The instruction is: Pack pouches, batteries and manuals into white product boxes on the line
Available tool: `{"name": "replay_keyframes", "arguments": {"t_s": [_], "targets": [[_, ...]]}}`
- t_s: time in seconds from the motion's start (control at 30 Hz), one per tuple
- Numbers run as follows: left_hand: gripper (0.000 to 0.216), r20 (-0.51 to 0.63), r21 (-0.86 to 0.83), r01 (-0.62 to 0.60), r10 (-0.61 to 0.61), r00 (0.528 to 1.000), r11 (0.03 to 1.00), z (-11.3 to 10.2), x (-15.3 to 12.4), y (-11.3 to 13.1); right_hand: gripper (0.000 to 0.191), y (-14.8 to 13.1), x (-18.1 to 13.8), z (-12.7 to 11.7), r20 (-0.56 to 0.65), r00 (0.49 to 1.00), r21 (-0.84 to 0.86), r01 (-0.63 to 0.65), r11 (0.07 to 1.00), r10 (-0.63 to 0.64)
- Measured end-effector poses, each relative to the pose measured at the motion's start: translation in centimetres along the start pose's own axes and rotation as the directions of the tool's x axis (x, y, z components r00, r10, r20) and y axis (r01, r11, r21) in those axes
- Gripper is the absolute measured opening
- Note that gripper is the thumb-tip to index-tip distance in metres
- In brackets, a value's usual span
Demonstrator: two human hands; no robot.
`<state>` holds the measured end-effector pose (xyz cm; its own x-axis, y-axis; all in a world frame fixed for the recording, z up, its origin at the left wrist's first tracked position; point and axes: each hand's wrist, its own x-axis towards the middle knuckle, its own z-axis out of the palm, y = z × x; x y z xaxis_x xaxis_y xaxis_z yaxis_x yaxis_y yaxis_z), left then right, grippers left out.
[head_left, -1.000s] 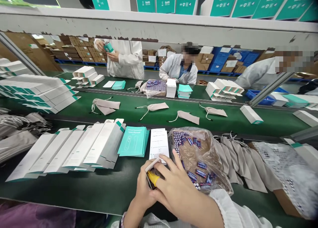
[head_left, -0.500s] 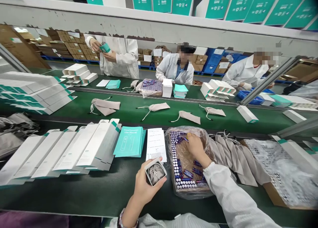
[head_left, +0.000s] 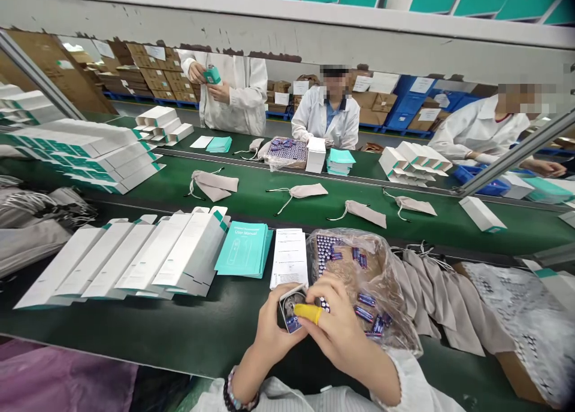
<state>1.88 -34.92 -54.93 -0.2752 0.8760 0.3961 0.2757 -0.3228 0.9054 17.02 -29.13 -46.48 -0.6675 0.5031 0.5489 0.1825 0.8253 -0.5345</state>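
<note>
My left hand is wrapped around a narrow white box held with its open end facing me. Inside the opening a grey cloth pouch shows in part. My right hand, a yellow finger cot on one finger, has its fingers closed at the mouth of the box. Blue batteries show at the opening under those fingertips; their number is hidden. Right behind my right hand lies a plastic-lined tray with rows of upright batteries and several lying loose.
White boxes lean in a row at left, beside teal user manuals and white leaflets. Grey pouches and a carton are at right. More pouches lie on the green belt. Co-workers are across it.
My right hand has come out of the battery tray and over to the box, with batteries now at its opening. The view has shifted slightly.
</note>
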Motion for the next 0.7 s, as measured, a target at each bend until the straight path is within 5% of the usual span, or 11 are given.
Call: {"name": "replay_keyframes", "arguments": {"t_s": [0.13,0.23,0.3,0.4,0.6,0.7], "targets": [[0.055,-0.017,0.019,0.055,-0.055,0.998,0.998,0.0,-0.4,-0.1,0.051,0.5,-1.3,2.0,-0.021,0.945,0.200,-0.317,0.927,0.328],[0.055,0.020,-0.033,0.122,-0.121,0.992,0.992,0.0,-0.5,0.1,0.063,0.7,-1.4,2.8,0.129,0.795,0.529,-0.561,0.637,0.593],[0.064,0.060,-0.161,0.129,-0.121,0.991,0.979,0.1,-0.7,0.4,0.052,0.6,-0.9,3.2,0.251,0.744,0.673,-0.594,0.441,0.619],[0.068,0.075,-0.366,0.179,-0.163,0.984,0.913,0.2,-1.0,1.0,0.038,0.5,-0.3,3.6,0.328,0.739,0.767,-0.572,0.291,0.588],[0.039,0.018,-0.471,0.263,-0.289,0.957,0.842,0.8,-1.0,2.1,0.049,1.3,-1.0,4.6,0.257,0.841,0.883,-0.404,0.237,0.476],[0.031,-0.018,-0.450,0.309,-0.355,0.935,0.838,1.2,-0.7,2.8,0.041,1.4,-1.0,4.8,0.281,0.827,0.885,-0.420,0.203,0.486]]}}
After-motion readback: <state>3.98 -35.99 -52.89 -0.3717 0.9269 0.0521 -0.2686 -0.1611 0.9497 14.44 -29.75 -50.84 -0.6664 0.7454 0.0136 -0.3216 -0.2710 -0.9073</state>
